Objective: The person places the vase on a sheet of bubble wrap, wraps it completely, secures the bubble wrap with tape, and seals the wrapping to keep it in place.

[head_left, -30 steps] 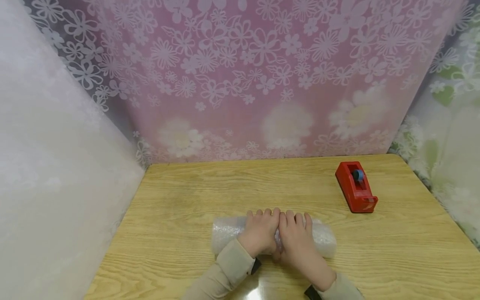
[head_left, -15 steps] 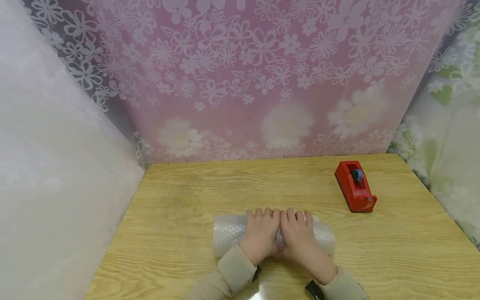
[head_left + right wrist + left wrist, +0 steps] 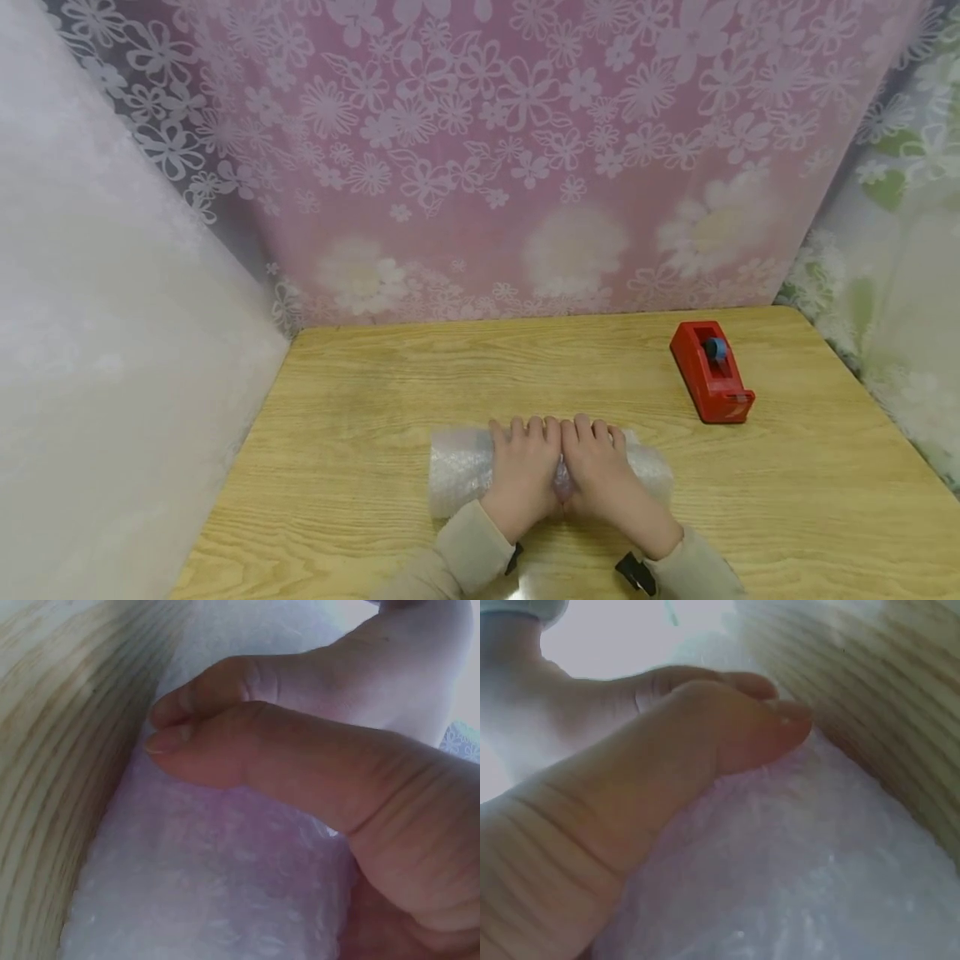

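A roll of clear bubble wrap (image 3: 459, 471) lies crosswise on the wooden table, with something pinkish showing through its middle. My left hand (image 3: 522, 475) grips it just left of the middle, fingers over the far side. Close beside it, my right hand (image 3: 600, 471) holds the roll in the same way. In the left wrist view the left thumb (image 3: 675, 750) presses along the near side of the wrap (image 3: 795, 862). The right wrist view has the right thumb (image 3: 247, 746) against the wrap (image 3: 210, 877), the other thumb right behind it. What lies inside the roll is blurred by the plastic.
A red tape dispenser (image 3: 712, 372) with a small blue roll of tape stands at the right rear of the table (image 3: 360, 383). Pink floral cloth (image 3: 480, 167) hangs behind the table. Pale cloth (image 3: 135, 333) closes off the left, and green-patterned cloth (image 3: 892, 275) the right.
Both hands stay on the bubble wrap roll. The roll has shifted very slightly to the right, and the wrists have lowered a little toward me.
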{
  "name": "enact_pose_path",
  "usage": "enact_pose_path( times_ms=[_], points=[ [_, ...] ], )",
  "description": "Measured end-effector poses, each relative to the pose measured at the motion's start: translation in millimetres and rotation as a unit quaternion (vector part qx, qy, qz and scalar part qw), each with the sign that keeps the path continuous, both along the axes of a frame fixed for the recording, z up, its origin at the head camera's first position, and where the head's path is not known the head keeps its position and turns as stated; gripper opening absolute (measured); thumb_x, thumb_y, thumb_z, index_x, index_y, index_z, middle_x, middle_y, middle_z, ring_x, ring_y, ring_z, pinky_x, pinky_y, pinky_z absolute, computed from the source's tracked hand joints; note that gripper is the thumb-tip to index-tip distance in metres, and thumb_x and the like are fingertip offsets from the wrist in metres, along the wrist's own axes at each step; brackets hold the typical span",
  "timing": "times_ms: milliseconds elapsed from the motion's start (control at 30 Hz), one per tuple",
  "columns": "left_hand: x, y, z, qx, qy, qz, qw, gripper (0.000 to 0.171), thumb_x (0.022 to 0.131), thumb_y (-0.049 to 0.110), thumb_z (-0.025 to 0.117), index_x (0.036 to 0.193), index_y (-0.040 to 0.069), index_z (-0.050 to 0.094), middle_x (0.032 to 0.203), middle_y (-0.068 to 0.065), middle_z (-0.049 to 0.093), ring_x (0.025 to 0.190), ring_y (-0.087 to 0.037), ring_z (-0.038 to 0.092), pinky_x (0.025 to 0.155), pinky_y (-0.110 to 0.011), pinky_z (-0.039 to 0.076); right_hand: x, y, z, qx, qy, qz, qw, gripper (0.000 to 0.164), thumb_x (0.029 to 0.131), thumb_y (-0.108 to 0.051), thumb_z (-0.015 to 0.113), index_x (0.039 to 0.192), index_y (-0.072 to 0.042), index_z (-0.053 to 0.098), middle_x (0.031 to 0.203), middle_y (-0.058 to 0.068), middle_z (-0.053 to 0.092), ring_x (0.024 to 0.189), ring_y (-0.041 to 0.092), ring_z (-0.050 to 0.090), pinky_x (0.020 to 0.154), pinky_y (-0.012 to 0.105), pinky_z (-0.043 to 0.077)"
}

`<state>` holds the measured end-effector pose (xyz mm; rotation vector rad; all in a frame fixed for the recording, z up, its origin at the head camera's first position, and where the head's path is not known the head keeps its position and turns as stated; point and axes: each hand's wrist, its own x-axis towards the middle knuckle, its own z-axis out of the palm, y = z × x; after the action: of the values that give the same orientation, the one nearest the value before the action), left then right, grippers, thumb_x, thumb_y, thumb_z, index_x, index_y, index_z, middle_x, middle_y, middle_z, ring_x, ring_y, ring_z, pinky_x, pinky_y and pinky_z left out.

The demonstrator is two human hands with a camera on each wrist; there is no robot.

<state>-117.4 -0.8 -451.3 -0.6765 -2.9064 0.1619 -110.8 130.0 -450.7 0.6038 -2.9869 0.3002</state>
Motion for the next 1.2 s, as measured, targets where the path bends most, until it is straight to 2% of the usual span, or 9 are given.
enact_pose_path(
  times_ms=[100,233,400,633,833,1200],
  points=[
    [0.6,-0.2,-1.8,0.0,0.015,0.001,0.9999,0.107,0.046,0.071,0.086,0.129,0.011,0.055,0.111,-0.006,0.063,0.105,-0.033,0.058,0.097,-0.069,0.035,-1.1,1.0,1.2,0.003,-0.006,0.006,1.0,0.091,0.046,-0.037,0.095,0.117,-0.001,0.052,0.103,0.014,0.049,0.097,0.039,0.049,0.088,0.063,0.039],
    [0.1,-2.4,-4.5,-0.006,0.016,-0.006,0.9998,0.115,0.045,0.075,0.084,0.136,0.012,0.052,0.117,-0.005,0.062,0.11,-0.033,0.056,0.101,-0.07,0.031,-2.0,1.9,0.9,0.004,-0.005,0.007,1.0,0.094,0.044,-0.037,0.095,0.119,0.001,0.053,0.108,0.017,0.051,0.1,0.042,0.051,0.089,0.064,0.038],
    [1.3,-11.0,-8.6,-0.005,0.023,-0.023,0.9995,0.119,0.049,0.081,0.078,0.143,0.014,0.047,0.124,-0.004,0.061,0.116,-0.033,0.053,0.103,-0.069,0.028,-4.7,3.3,-0.8,-0.011,-0.004,0.015,1.0,0.096,0.043,-0.038,0.095,0.119,0.001,0.053,0.11,0.018,0.051,0.1,0.042,0.051,0.088,0.064,0.039],
    [4.7,-17.1,-11.9,-0.005,0.068,-0.04,0.9969,0.115,0.05,0.084,0.075,0.136,0.012,0.05,0.12,-0.005,0.062,0.111,-0.032,0.058,0.102,-0.061,0.037,-8.9,6.5,-3.6,-0.023,-0.017,0.017,0.999,0.092,0.042,-0.045,0.094,0.113,-0.002,0.053,0.105,0.013,0.051,0.097,0.038,0.052,0.087,0.063,0.039],
    [2.9,-14.5,-10.2,-0.012,0.066,-0.042,0.9968,0.109,0.048,0.081,0.078,0.129,0.013,0.053,0.115,-0.004,0.063,0.107,-0.03,0.059,0.099,-0.06,0.039,-14.6,9.2,-1.6,-0.021,-0.058,0.022,0.998,0.091,0.044,-0.049,0.092,0.113,-0.004,0.055,0.105,0.012,0.052,0.098,0.038,0.054,0.087,0.066,0.039],
    [-2.1,-9.2,-11.5,-0.007,0.037,-0.042,0.9984,0.109,0.046,0.076,0.084,0.132,0.017,0.05,0.116,-0.003,0.063,0.107,-0.029,0.058,0.098,-0.061,0.038,-25.5,14.9,9.3,-0.03,-0.131,0.05,0.99,0.088,0.047,-0.046,0.09,0.117,-0.005,0.055,0.101,0.004,0.052,0.095,0.03,0.054,0.09,0.068,0.036]
  ],
)
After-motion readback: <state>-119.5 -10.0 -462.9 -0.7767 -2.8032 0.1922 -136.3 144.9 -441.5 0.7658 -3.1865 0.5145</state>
